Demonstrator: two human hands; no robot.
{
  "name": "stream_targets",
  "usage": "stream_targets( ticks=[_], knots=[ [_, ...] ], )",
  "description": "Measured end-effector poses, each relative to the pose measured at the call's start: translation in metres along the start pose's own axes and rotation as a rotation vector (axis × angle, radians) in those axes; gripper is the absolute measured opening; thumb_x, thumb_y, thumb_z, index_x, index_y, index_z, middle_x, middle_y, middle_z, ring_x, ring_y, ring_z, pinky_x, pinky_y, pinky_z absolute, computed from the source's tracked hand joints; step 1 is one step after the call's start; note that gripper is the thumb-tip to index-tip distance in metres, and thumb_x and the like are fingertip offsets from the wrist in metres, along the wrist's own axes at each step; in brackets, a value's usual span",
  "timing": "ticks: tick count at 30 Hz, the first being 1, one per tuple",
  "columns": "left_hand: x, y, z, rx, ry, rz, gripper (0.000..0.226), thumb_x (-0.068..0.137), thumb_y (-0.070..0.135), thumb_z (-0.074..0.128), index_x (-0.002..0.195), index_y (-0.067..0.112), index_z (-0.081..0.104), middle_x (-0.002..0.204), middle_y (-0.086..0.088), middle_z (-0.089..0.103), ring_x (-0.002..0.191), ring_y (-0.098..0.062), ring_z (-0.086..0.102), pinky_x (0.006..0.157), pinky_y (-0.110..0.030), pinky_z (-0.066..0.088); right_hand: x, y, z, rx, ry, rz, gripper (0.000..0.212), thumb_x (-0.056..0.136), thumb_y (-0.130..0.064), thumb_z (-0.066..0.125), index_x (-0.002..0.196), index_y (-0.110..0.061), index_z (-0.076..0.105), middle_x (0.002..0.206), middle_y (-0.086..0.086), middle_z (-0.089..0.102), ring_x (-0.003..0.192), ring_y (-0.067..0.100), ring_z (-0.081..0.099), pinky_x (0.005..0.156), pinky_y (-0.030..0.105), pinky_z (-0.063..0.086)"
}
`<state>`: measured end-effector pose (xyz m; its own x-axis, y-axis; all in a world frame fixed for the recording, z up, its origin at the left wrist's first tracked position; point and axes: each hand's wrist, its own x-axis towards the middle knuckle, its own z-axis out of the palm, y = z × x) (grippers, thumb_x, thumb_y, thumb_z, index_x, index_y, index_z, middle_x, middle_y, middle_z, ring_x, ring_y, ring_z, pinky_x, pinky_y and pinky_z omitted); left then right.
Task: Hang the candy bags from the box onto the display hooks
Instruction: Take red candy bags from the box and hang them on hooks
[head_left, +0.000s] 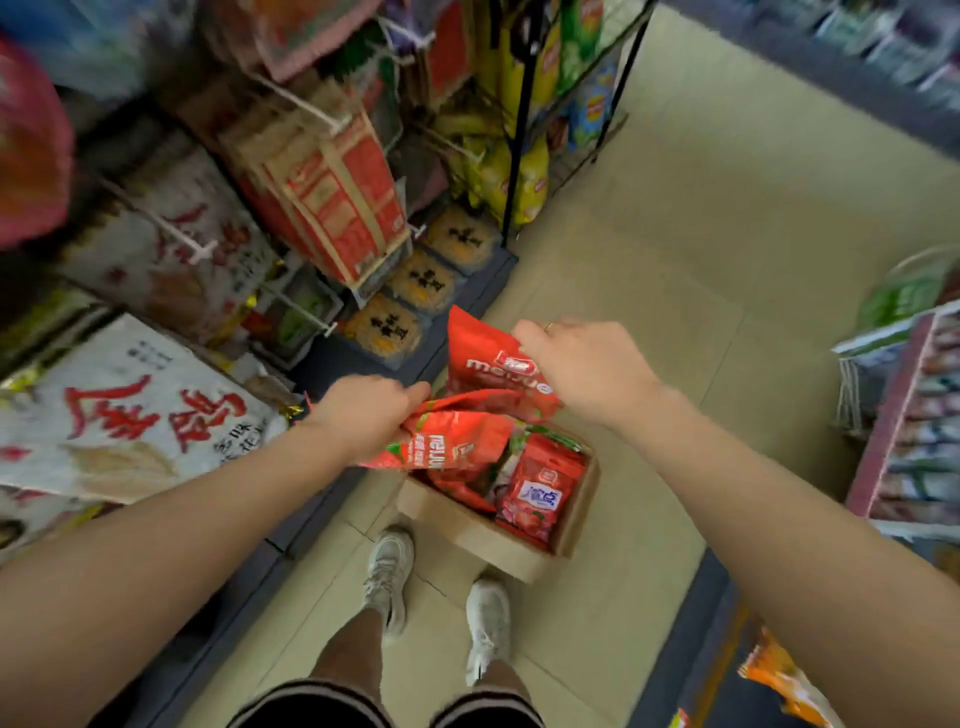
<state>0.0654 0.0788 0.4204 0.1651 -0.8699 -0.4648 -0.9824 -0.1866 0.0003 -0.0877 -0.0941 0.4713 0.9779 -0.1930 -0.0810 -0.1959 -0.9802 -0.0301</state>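
A brown cardboard box (519, 540) sits on the pale tiled floor (675, 260), just ahead of a pair of white shoes (387, 571). It is an open, shallow rectangle with matte walls, and glossy red candy bags (535, 488) lie crowded inside it, their plastic crinkled and shiny. The left hand (363, 410) grips a bunch of red bags (457, 441) just above the box, fingers curled round their top edges. The right hand (576, 358) pinches the upper corner of a single red bag (483, 358), which hangs upright with white lettering across it; a thin ring shows on one finger. To the left, white wire hooks (200, 249) jut from a display (171, 249) packed with flat printed packets, blurred by motion.
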Motion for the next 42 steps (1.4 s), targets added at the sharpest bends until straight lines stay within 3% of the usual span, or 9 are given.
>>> stream_targets(
  ticks=[5,13,18,25,29,33,36,38,42],
  knots=[
    [-0.086,0.006,-0.062,-0.081,0.081,-0.216,0.034,0.088,0.044,0.049,0.110,0.018,0.039,0.100,-0.004,0.057,0.097,-0.025,0.057,0.066,-0.035,0.043,0.003,-0.007,-0.088,0.001,0.341,-0.165,0.008,0.072,-0.012,0.069,0.078,-0.015,0.064,0.066,0.004,0.063,0.058,0.024,0.065,0.043,0.022,0.041],
    [-0.230,0.030,-0.092,-0.218,0.353,-0.625,0.043,0.083,0.050,0.054,0.119,0.027,0.045,0.112,0.003,0.062,0.105,-0.021,0.059,0.076,-0.032,0.045,0.015,-0.067,-0.194,0.260,0.625,-0.390,0.020,0.082,-0.023,0.056,0.083,-0.013,0.073,0.075,0.005,0.072,0.066,0.028,0.066,0.063,0.037,0.054],
    [-0.315,0.031,-0.119,-0.198,0.601,-0.790,0.055,0.077,0.048,0.064,0.124,0.026,0.048,0.112,0.001,0.065,0.104,-0.024,0.062,0.074,-0.034,0.048,0.033,-0.134,-0.257,0.319,0.717,-0.517,0.030,0.085,-0.030,0.049,0.091,-0.014,0.074,0.078,0.007,0.073,0.072,0.031,0.067,0.069,0.044,0.051],
    [-0.424,0.010,-0.149,-0.146,0.776,-0.943,0.061,0.076,0.048,0.065,0.129,0.023,0.045,0.116,-0.003,0.063,0.108,-0.028,0.059,0.078,-0.035,0.046,0.055,-0.234,-0.329,0.440,0.795,-0.641,0.026,0.085,-0.030,0.052,0.094,-0.017,0.072,0.084,0.006,0.072,0.085,0.029,0.067,0.078,0.040,0.045],
    [-0.481,0.001,-0.152,-0.159,0.924,-0.907,0.053,0.073,0.050,0.068,0.116,0.023,0.052,0.101,0.001,0.067,0.098,-0.025,0.061,0.069,-0.031,0.040,0.064,-0.293,-0.364,0.512,0.826,-0.687,0.027,0.083,-0.031,0.052,0.094,-0.015,0.072,0.087,0.006,0.073,0.088,0.028,0.067,0.079,0.050,0.048],
    [-0.536,-0.017,-0.146,-0.201,1.004,-0.947,0.050,0.069,0.054,0.069,0.106,0.025,0.053,0.092,0.005,0.067,0.091,-0.024,0.062,0.070,-0.033,0.045,0.069,-0.358,-0.389,0.598,0.844,-0.702,0.024,0.084,-0.028,0.058,0.095,-0.011,0.071,0.096,0.007,0.072,0.094,0.028,0.064,0.086,0.041,0.046],
    [-0.574,-0.033,-0.140,-0.154,1.085,-0.949,0.048,0.058,0.064,0.058,0.088,0.027,0.050,0.075,0.010,0.061,0.081,-0.026,0.062,0.062,-0.032,0.042,0.073,-0.405,-0.404,0.647,0.842,-0.686,0.018,0.086,-0.024,0.061,0.096,-0.013,0.070,0.100,0.005,0.071,0.097,0.025,0.062,0.091,0.046,0.044],
    [-0.598,-0.044,-0.136,-0.158,1.136,-0.969,0.051,0.059,0.065,0.063,0.090,0.027,0.050,0.065,0.015,0.055,0.070,-0.022,0.057,0.060,-0.032,0.042,0.077,-0.435,-0.414,0.706,0.805,-0.665,0.019,0.087,-0.026,0.061,0.098,-0.013,0.070,0.100,0.005,0.071,0.096,0.022,0.062,0.092,0.044,0.045],
    [-0.639,-0.069,-0.127,-0.256,1.271,-0.997,0.041,0.063,0.044,0.080,0.091,0.031,0.053,0.054,0.017,0.052,0.053,-0.003,0.047,0.057,-0.029,0.039,0.092,-0.486,-0.429,0.865,0.703,-0.580,0.022,0.086,-0.025,0.062,0.100,-0.011,0.070,0.101,0.005,0.070,0.093,0.017,0.063,0.084,0.030,0.046]
  ],
)
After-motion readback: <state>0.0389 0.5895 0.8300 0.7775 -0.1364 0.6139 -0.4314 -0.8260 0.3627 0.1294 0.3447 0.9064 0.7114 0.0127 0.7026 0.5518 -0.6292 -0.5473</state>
